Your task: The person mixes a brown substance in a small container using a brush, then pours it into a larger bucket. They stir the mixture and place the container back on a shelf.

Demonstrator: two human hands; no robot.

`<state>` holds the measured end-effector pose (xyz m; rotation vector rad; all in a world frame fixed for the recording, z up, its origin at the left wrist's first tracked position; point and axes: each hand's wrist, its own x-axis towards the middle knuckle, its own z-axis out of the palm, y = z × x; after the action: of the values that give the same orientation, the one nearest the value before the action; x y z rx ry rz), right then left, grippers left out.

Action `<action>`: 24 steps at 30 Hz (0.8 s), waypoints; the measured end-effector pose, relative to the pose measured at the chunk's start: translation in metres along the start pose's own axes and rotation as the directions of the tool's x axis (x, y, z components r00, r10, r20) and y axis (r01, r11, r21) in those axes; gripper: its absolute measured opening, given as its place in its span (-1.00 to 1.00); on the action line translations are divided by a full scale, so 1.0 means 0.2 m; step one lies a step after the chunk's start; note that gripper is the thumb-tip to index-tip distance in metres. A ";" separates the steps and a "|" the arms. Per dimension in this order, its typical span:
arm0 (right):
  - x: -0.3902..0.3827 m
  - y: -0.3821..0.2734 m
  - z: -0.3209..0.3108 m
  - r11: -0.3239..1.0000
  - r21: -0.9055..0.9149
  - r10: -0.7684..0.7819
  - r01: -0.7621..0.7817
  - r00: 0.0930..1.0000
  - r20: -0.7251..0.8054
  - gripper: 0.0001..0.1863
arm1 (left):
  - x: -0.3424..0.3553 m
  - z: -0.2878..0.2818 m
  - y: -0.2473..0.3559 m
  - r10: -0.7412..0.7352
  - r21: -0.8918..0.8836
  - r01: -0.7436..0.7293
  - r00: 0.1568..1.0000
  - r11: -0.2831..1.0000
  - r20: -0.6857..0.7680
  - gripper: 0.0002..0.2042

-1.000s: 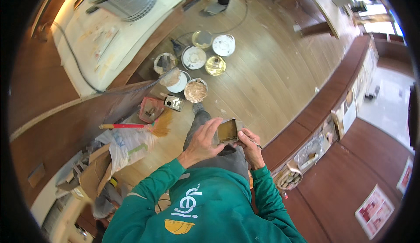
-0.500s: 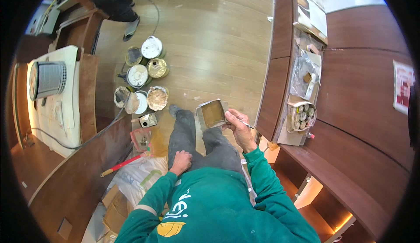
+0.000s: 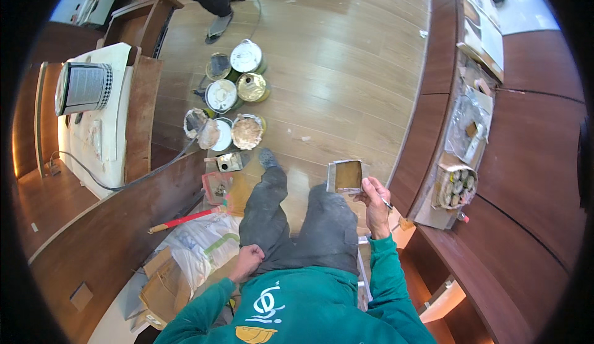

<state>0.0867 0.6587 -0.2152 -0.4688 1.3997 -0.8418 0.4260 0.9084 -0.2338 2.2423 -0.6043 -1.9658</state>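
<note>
My right hand is closed on the edge of a small square tray, pale-sided with a brown inside, held out over my right knee. A slim, dark-and-silver, pen-like tool sticks out from the same hand, its other end hidden. Lying on my left thigh, my left hand has its fingers curled in, and nothing shows in it. Both legs are in dusty grey trousers.
Several paint cans cluster on the wood floor, with a cable beside them. A red-handled tool lies by plastic and cardboard at left. A person's legs stand farther off. Brown cabinets and a box of small cans line the right.
The view has shifted, so the surroundings sit farther right and lower. My right hand still holds the tray and the pen-like tool; my left hand stays on the thigh.
</note>
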 end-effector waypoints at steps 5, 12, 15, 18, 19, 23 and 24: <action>0.13 0.13 0.29 0.997 -0.073 0.012 -0.009 0.999 0.046 -0.65 | 0.15 -0.15 0.06 0.167 0.135 -0.160 0.985 0.978 -0.040 -0.85; 0.24 0.28 0.87 0.962 -0.269 0.117 -0.051 0.965 0.234 -0.61 | 0.37 -0.53 0.63 0.293 -0.443 -0.353 0.935 0.824 -0.199 -0.69; 0.27 0.32 1.10 0.947 -0.317 0.137 -0.044 0.952 0.275 -0.63 | 0.49 -0.64 0.84 0.378 -0.453 -0.521 0.848 0.723 -0.371 -0.59; 0.30 0.35 1.24 0.927 -0.373 0.155 -0.034 0.941 0.301 -0.63 | 0.57 -0.70 0.88 0.374 -0.386 -0.537 0.826 0.750 -0.421 -0.58; 0.31 0.35 1.27 0.917 -0.397 0.166 -0.030 0.935 0.313 -0.63 | 0.59 -0.71 0.88 0.355 -0.389 -0.519 0.836 0.761 -0.419 -0.58; 0.34 0.30 1.34 0.892 -0.451 0.215 -0.042 0.916 0.339 -0.66 | 0.62 -0.71 0.89 0.391 -0.187 -0.551 0.756 0.814 -0.525 -0.60; 0.35 0.30 1.34 0.881 -0.472 0.226 -0.037 0.909 0.350 -0.66 | 0.63 -0.70 0.90 0.436 -0.060 -0.567 0.693 0.821 -0.574 -0.60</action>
<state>0.3585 0.5941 -0.2655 -0.8444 1.2238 -0.2654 0.5320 0.6738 -0.2687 2.0363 -0.7562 -1.0110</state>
